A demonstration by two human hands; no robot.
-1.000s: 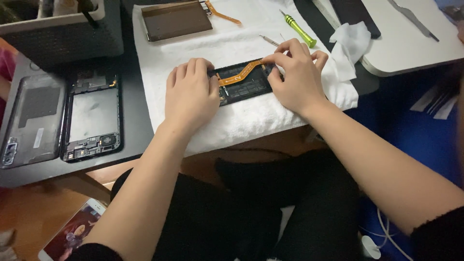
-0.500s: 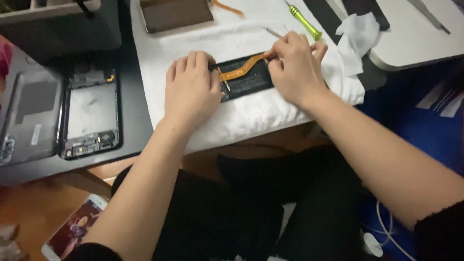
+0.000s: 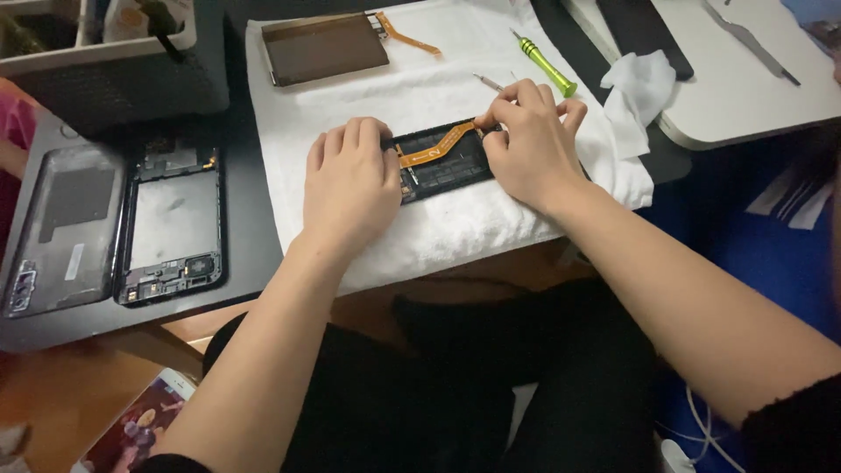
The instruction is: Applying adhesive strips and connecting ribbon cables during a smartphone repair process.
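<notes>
Both hands have barely shifted; left hand (image 3: pixel 350 180) flat on the opened phone (image 3: pixel 442 162) on the towel (image 3: pixel 455 223); right hand (image 3: pixel 526 140) pinching its orange flex cable (image 3: pixel 434 147), which could tear if tugged

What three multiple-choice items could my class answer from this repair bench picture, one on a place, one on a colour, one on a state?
1. Where does the green screwdriver lie?
A. On the white towel, beyond the right hand
B. On the person's lap
C. Inside the grey bin

2. What colour is the flat ribbon cable across the opened phone?
A. Blue
B. Orange
C. White

3. What are the two hands doing?
A. Both raised in the air
B. Only the left hand touches the phone
C. Both rest on the phone, one at each end

Answers: 1 A, the tool lies on the towel near the right hand's fingers; 2 B, the strip is orange; 3 C, both hands press down on the phone's ends.
</notes>
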